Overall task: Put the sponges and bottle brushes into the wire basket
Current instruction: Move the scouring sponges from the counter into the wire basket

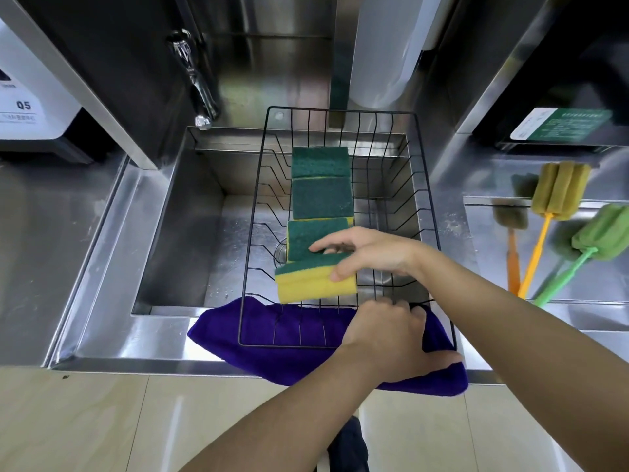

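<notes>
Steel surface (102,267) around a sink; wire basket (429,206) across it, gripped at the near rim by the closed left hand (384,338). Beyond: three sponges (321,197) in a row. Fourth sponge (315,282) pinched by right hand (371,255). Far right: bottle brushes (558,192).

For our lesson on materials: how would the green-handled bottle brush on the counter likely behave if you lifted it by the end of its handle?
The green bottle brush has a bulky foam head on a long thin handle, so it would probably feel light but head-heavy and droop. The slim plastic handle may flex a little. Its foam head should squash easily rather than break.
</notes>
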Demonstrator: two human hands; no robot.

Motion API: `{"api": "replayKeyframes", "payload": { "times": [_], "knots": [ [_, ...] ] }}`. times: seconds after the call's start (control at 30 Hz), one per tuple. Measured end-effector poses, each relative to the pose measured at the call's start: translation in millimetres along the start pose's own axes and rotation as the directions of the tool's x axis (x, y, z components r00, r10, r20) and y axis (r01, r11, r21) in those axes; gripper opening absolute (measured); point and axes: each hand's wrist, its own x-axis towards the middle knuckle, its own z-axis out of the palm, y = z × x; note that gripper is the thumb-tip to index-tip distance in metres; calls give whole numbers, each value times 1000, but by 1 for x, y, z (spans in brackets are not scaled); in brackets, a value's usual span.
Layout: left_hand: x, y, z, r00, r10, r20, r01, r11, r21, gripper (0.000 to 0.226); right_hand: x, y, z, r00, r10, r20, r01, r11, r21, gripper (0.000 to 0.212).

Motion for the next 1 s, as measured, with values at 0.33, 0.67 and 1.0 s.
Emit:
{"api": "replayKeyframes", "payload": {
  "times": [0.33,0.67,1.0],
  "knots": [
    [-5,0,-10,999,22,-42,-30,981,-189,52,6,3,33,945,-325,-33,86,345,-935,82],
    [-1,-3,-1,999,28,30,-22,982,-190,53,1,1,35,969,-241,-60,98,594,-799,97],
    [-1,-2,2,998,29,-59,-34,996,-87,68,-1,11,20,924,56,-379,-111,986,-123,59]
  ]
}}
